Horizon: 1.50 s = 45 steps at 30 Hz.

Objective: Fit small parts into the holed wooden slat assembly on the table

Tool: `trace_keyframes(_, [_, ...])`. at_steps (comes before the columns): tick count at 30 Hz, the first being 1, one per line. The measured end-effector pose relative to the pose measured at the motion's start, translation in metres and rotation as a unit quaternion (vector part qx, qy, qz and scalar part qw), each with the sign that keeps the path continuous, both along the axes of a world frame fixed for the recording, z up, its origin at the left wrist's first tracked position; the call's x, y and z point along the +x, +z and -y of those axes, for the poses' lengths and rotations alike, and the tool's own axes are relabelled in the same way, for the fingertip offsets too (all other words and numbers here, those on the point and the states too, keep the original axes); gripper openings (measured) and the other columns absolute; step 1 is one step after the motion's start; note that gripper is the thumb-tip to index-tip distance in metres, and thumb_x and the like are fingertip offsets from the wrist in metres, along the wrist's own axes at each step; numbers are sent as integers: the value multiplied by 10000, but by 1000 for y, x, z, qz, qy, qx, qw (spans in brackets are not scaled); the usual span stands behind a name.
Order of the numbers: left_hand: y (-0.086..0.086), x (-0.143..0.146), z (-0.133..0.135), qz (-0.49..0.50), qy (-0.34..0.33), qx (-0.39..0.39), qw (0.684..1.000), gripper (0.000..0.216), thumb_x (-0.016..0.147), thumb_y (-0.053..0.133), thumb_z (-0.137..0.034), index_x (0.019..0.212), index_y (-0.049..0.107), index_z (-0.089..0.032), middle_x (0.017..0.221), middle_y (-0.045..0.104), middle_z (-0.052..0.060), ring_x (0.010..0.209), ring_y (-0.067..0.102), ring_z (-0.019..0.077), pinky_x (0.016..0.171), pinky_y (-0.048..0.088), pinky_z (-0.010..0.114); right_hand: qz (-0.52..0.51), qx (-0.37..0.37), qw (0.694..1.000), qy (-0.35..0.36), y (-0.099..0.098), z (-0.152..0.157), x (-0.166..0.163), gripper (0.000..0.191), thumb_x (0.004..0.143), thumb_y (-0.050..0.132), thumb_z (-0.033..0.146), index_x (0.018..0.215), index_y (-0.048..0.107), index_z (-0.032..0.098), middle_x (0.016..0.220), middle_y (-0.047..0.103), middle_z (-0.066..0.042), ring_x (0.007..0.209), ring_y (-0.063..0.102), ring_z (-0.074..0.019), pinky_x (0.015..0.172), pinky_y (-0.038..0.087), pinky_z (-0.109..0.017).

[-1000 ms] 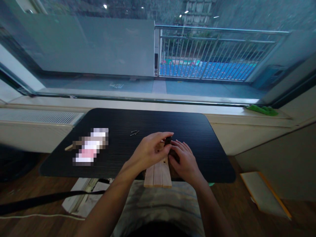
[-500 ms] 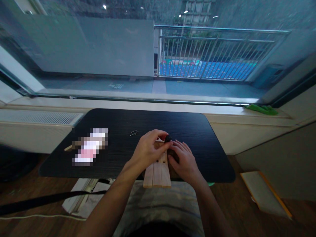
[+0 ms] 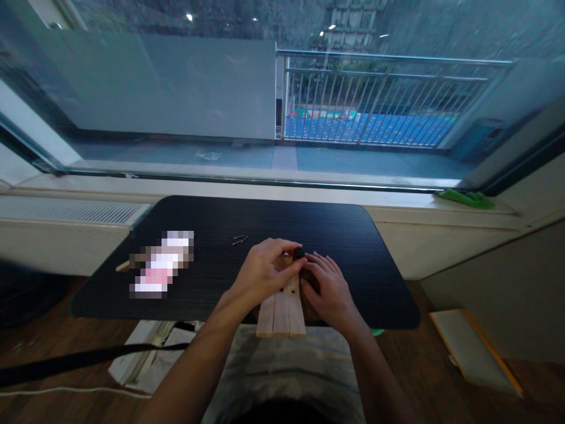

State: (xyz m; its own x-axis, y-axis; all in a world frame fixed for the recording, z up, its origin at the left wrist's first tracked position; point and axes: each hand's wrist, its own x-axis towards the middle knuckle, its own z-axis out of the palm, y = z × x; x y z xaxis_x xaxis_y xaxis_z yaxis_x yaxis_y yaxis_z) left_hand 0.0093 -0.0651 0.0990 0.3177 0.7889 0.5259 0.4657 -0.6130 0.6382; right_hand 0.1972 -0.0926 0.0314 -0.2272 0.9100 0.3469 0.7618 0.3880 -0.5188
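From my end I count two hands, three wooden slats (image 3: 281, 321), one small black knob (image 3: 299, 254) and what look like three screws (image 3: 239, 241) on one dark table (image 3: 375, 265). The left hand (image 3: 265, 268) pinches the knob between thumb and index finger, just above the far part of the slats. The right hand (image 3: 329, 284) lies beside them with its fingers close together and bent; I can't tell whether it grips anything. Against a second ago, I see the left index fingertip drawn back from beyond the knob, and two dark holes now show plainly in the slats. The screws lie where they were.
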Motion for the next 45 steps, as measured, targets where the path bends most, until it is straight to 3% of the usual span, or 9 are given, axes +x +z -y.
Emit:
trace_keyframes(21, [-5, 0, -6, -38, 11, -44, 998, 248, 901, 622, -231, 1129, 711, -193, 960, 778, 70, 852, 720, 196, 810, 580, 332, 6, 21, 1000, 0, -9, -11, -2, 325, 847, 571, 181, 1138, 705, 234, 1326, 681, -98, 1302, 590, -297, 1150, 379, -605])
trace_keyframes(45, [-8, -1, -8, 24, -26, -115, 993, 276, 910, 551, -212, 1152, 678, -175, 1036, 765, 82, 926, 705, 208, 873, 544, 349, 15, 5, 1000, 4, -4, -9, -4, 316, 851, 584, 177, 1140, 710, 193, 1355, 664, -114, 1320, 573, -308, 1163, 370, -579])
